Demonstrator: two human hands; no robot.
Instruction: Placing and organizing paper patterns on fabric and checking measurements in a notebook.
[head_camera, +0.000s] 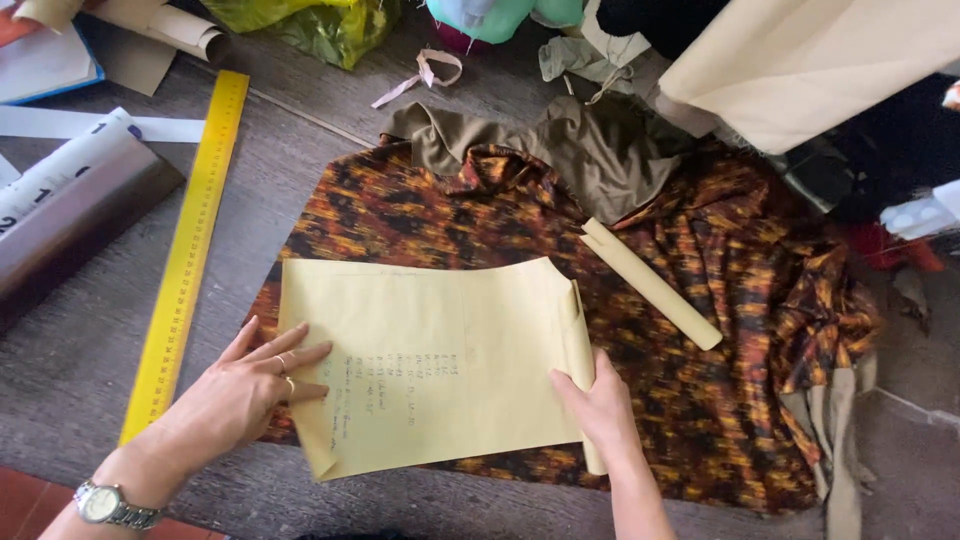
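Observation:
A yellow paper pattern sheet (440, 340) with handwriting lies spread on an orange-and-black patterned fabric (720, 330) on the wooden floor. My left hand (240, 395), with rings and a wristwatch, presses flat on the sheet's left edge, fingers apart. My right hand (600, 410) presses on the sheet's curling right edge. A small rolled yellow paper (650, 283) rests on the fabric to the right of the sheet. An olive-brown cloth (590, 150) lies bunched at the fabric's top.
A long yellow ruler (190, 240) lies to the left on the floor. A rolled poster (70, 215) sits at far left. Cream fabric (820, 60), a green plastic bag (320, 25) and mixed cloth scraps crowd the top and right.

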